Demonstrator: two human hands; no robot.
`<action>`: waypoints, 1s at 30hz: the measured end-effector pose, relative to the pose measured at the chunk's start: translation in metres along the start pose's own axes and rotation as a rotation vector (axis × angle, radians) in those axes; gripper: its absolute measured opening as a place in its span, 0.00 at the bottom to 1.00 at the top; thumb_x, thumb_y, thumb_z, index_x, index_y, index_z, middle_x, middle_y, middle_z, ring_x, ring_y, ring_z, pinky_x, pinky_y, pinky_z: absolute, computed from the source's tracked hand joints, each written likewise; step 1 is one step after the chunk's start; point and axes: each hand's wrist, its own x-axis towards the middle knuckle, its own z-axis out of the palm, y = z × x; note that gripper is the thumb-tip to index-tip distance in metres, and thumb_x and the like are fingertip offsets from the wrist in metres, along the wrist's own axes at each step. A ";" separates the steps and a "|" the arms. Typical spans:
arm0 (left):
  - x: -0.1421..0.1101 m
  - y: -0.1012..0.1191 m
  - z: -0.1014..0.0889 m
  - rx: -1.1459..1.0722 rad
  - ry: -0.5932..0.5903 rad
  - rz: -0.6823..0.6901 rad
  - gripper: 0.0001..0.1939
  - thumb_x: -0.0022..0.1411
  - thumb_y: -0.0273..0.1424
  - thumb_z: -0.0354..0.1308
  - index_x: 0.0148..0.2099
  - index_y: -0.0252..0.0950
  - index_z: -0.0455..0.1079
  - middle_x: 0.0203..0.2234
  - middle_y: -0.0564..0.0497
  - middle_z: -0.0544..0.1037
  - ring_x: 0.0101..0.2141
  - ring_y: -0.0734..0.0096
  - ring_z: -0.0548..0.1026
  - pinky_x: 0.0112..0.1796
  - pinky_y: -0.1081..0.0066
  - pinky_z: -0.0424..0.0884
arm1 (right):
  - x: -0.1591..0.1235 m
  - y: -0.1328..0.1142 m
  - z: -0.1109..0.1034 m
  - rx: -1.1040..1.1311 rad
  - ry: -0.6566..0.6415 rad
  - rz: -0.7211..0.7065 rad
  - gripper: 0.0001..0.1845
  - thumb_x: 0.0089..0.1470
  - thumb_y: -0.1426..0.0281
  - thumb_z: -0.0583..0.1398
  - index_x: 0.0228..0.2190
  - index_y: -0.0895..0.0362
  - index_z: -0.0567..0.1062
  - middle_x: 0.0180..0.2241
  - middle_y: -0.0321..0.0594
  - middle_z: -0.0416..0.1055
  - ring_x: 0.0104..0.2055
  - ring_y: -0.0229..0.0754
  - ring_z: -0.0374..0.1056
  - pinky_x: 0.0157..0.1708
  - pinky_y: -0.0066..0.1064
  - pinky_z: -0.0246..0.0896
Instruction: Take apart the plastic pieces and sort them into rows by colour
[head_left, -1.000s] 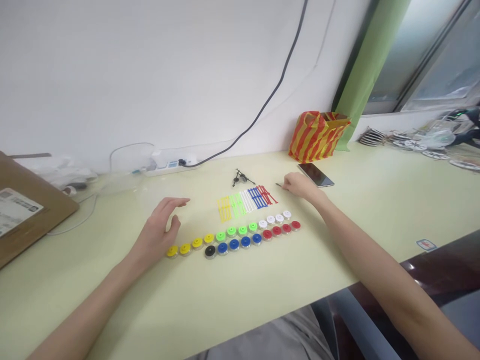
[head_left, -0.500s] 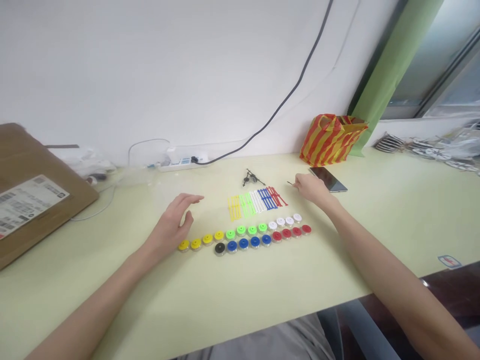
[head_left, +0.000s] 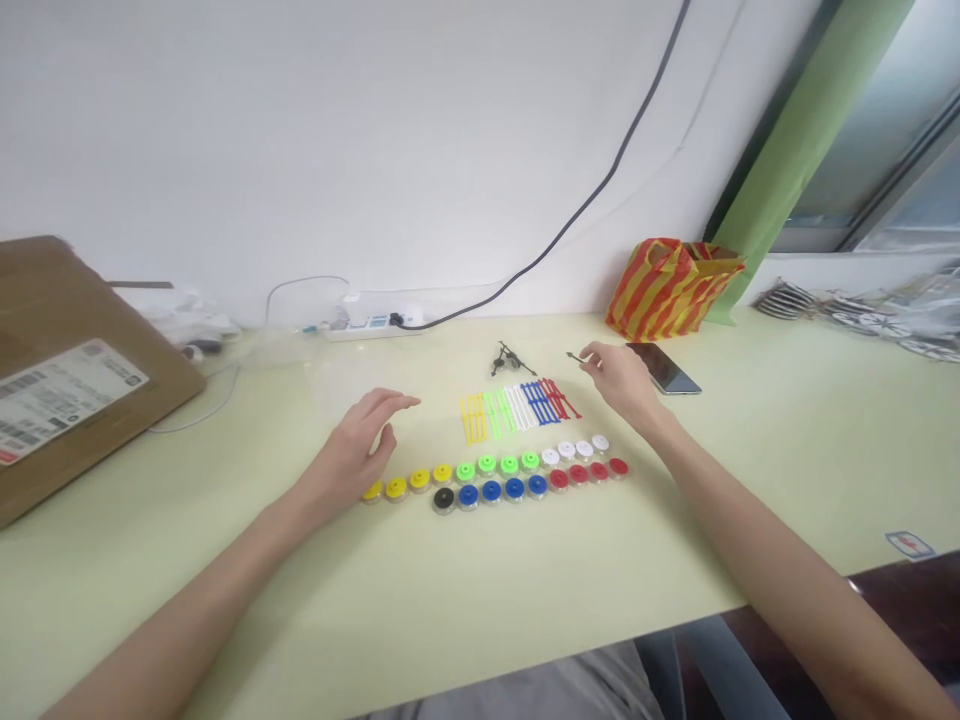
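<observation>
My right hand [head_left: 616, 378] pinches a thin black plastic stick [head_left: 576, 357] with a pointed end, held out to the left above the table. My left hand [head_left: 360, 445] hovers with fingers apart and holds nothing, close to the yellow discs [head_left: 420, 479]. Between the hands lies a row of plastic sticks, from yellow sticks [head_left: 474, 418] through green and white to blue sticks [head_left: 541, 402] and red sticks [head_left: 561, 399]. Behind them sits a small pile of black pieces [head_left: 512, 360]. Nearer me run two rows of round discs, among them green discs [head_left: 487, 464], blue discs [head_left: 491, 490] and one black disc [head_left: 444, 499].
A striped red and yellow bag [head_left: 667, 290] stands by the wall, with a dark tablet [head_left: 666, 368] lying before it. At the left is a cardboard box [head_left: 75, 380]. A power strip [head_left: 375, 320] with a black cable [head_left: 570, 222] lies along the wall.
The black stick now shows more clearly in my right hand, which has turned slightly. My view has shifted a little. The left hand keeps its pose.
</observation>
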 end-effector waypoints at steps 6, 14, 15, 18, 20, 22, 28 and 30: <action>0.000 0.002 0.000 -0.029 0.000 0.007 0.21 0.69 0.26 0.44 0.59 0.43 0.67 0.51 0.46 0.72 0.51 0.61 0.73 0.51 0.60 0.71 | -0.007 -0.015 -0.001 0.113 -0.005 -0.074 0.12 0.62 0.72 0.57 0.40 0.55 0.81 0.42 0.45 0.81 0.43 0.48 0.74 0.41 0.34 0.60; -0.001 -0.004 0.001 -0.009 -0.003 0.018 0.20 0.70 0.27 0.43 0.60 0.44 0.66 0.52 0.47 0.71 0.52 0.60 0.72 0.52 0.60 0.68 | 0.006 0.013 0.025 0.102 -0.056 0.034 0.11 0.58 0.73 0.58 0.37 0.60 0.82 0.42 0.49 0.80 0.44 0.46 0.74 0.44 0.31 0.62; -0.001 -0.005 0.001 -0.004 -0.004 0.016 0.20 0.70 0.27 0.44 0.60 0.44 0.66 0.52 0.47 0.71 0.52 0.60 0.71 0.52 0.60 0.68 | 0.007 0.014 0.029 0.105 -0.061 0.032 0.12 0.58 0.73 0.58 0.37 0.60 0.82 0.42 0.49 0.80 0.44 0.46 0.74 0.44 0.31 0.62; -0.001 -0.008 0.002 0.007 -0.012 0.007 0.20 0.70 0.27 0.44 0.59 0.45 0.67 0.52 0.47 0.70 0.52 0.60 0.71 0.52 0.60 0.68 | 0.009 0.014 0.034 0.163 -0.105 0.035 0.11 0.59 0.71 0.59 0.37 0.59 0.82 0.39 0.47 0.81 0.41 0.45 0.74 0.43 0.30 0.62; -0.001 -0.010 0.002 0.013 -0.014 0.002 0.20 0.70 0.27 0.44 0.59 0.45 0.67 0.52 0.47 0.70 0.52 0.60 0.71 0.51 0.60 0.68 | 0.012 0.017 0.033 0.189 -0.130 0.037 0.10 0.59 0.70 0.60 0.37 0.59 0.82 0.39 0.47 0.81 0.41 0.44 0.74 0.42 0.29 0.62; -0.001 -0.012 0.003 0.017 -0.011 0.000 0.19 0.70 0.28 0.44 0.58 0.45 0.68 0.52 0.47 0.70 0.52 0.60 0.71 0.50 0.61 0.69 | 0.014 0.023 0.028 0.187 -0.124 0.036 0.11 0.60 0.69 0.60 0.37 0.59 0.82 0.39 0.48 0.81 0.41 0.44 0.74 0.42 0.29 0.62; 0.000 -0.013 0.002 0.054 -0.007 -0.017 0.18 0.70 0.29 0.44 0.57 0.44 0.69 0.52 0.48 0.70 0.54 0.60 0.71 0.53 0.60 0.69 | 0.020 0.038 0.010 0.211 -0.169 0.003 0.08 0.56 0.73 0.62 0.34 0.60 0.82 0.37 0.46 0.82 0.36 0.42 0.74 0.35 0.27 0.62; 0.001 -0.014 0.002 0.063 -0.008 -0.013 0.18 0.70 0.30 0.45 0.55 0.45 0.70 0.51 0.48 0.71 0.53 0.60 0.71 0.52 0.60 0.69 | 0.021 0.039 0.010 0.234 -0.220 -0.031 0.06 0.54 0.74 0.63 0.32 0.59 0.82 0.36 0.44 0.81 0.35 0.41 0.74 0.33 0.26 0.62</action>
